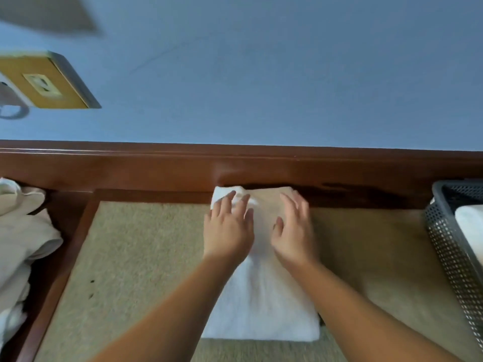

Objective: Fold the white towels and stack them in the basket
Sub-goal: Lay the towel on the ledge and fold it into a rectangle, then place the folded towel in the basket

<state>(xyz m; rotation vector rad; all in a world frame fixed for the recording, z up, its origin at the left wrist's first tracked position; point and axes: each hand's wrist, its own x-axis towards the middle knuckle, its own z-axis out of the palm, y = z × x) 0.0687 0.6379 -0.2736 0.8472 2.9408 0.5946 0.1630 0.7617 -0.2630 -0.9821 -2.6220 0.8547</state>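
A: Where is the towel (261, 296)?
B: It lies folded in a long strip on the beige surface (136, 257), in the middle. Its far end touches the brown wooden edge (235, 168).

A: And the hands?
B: The left hand (228, 228) and the right hand (292, 231) lie flat on the far half of the towel, side by side, with fingers straight and a little spread. They press it and pinch nothing.

A: What is around?
B: At the right edge stands the grey basket (449, 252) with a white towel inside (470, 223). At the left lies a pile of unfolded towels (21, 231). Behind is a blue wall (261, 74) with a socket plate (44, 82).
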